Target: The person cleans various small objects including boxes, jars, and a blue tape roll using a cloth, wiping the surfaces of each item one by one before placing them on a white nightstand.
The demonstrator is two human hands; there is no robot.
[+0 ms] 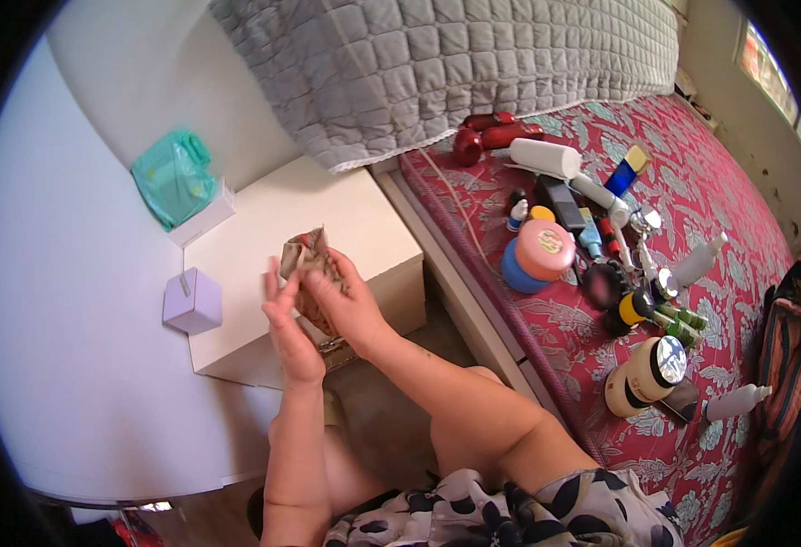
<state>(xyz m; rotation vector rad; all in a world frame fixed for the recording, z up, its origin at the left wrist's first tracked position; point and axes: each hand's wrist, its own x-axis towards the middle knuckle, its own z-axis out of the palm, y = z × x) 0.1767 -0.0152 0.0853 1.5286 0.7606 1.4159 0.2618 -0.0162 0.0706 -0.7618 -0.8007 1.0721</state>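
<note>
My right hand [345,297] grips a crumpled brown cloth [304,253], which has a small red spot near its top. Part of the cloth hangs below the fingers, and the hand covers its middle. Just left of it, my left hand [294,342] is raised with its fingers apart and slightly blurred. Its fingertips come close to the cloth; whether they touch it is not clear. Both hands are above the front of a cream bedside cabinet [352,205].
A lilac box [193,301] and a white box [205,215] under a green plastic bag [174,179] stand on the cabinet. At right, a red floral mattress [578,369] holds several bottles, a pink round container [545,247] and cream jars [636,383]. A grey quilt [455,68] hangs behind.
</note>
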